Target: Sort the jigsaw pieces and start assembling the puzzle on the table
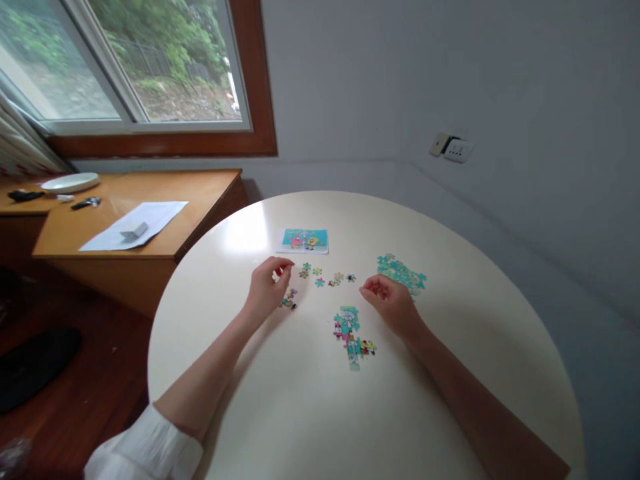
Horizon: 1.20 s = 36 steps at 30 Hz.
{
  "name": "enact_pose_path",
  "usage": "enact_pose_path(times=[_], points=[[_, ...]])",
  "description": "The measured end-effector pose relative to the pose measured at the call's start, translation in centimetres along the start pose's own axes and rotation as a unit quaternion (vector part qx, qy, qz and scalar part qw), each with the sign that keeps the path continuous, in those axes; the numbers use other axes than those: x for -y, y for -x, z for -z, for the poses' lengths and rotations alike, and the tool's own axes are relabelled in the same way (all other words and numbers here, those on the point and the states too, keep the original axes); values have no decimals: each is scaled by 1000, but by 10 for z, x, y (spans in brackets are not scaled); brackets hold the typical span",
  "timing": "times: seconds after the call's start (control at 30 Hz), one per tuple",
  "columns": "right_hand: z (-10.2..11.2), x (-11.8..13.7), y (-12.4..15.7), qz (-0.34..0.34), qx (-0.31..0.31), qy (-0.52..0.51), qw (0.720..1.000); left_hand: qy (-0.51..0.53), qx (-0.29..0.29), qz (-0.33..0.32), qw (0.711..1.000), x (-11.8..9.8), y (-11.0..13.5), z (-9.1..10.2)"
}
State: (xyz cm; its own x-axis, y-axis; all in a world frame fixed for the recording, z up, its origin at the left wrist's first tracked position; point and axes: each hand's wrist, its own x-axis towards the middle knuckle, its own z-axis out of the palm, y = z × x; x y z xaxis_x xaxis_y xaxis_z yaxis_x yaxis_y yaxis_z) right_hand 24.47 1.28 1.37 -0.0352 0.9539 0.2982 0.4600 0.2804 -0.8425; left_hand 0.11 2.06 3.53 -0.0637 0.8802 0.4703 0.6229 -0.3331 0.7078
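Observation:
My left hand (267, 287) hovers over the left side of the loose jigsaw pieces (319, 271), thumb and forefinger brought together; whether a piece is between them cannot be made out. Under and beside it lie a few more jigsaw pieces (289, 300), partly hidden by the hand. My right hand (393, 300) is curled with its fingertips closed, just right of the loose row; anything inside is hidden. Between my forearms sits a partly joined jigsaw section (353, 337) with a teal cartoon figure, a pink bit and a yellow-and-red bit.
A pile of teal jigsaw pieces (400, 272) lies beyond my right hand. The picture card (305, 241) rests farther back on the round white table (300, 413). To the left, a wooden desk (210, 193) bears a paper sheet (150, 217) and a white dish (71, 182).

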Motion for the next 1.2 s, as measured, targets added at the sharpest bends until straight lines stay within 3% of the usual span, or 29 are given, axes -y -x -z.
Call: enact_pose_path(times=[0.17, 0.43, 0.63, 0.87, 1.2], points=[[0, 0, 0, -3, 8, -8, 1000, 2, -69, 84, 994, 17, -14, 13], [0, 1, 0, 15, 2, 14, 1000, -58, -13, 130, 990, 32, -14, 12], [-2, 0, 1, 26, 14, 41, 999, -118, 18, 97, 988, 42, -10, 6], [-3, 0, 3, 25, 31, 59, 997, -238, 101, 11, 966, 53, -1, -6], [-4, 0, 3, 20, 51, 70, 996, -234, 95, 31, 967, 47, -3, -2]])
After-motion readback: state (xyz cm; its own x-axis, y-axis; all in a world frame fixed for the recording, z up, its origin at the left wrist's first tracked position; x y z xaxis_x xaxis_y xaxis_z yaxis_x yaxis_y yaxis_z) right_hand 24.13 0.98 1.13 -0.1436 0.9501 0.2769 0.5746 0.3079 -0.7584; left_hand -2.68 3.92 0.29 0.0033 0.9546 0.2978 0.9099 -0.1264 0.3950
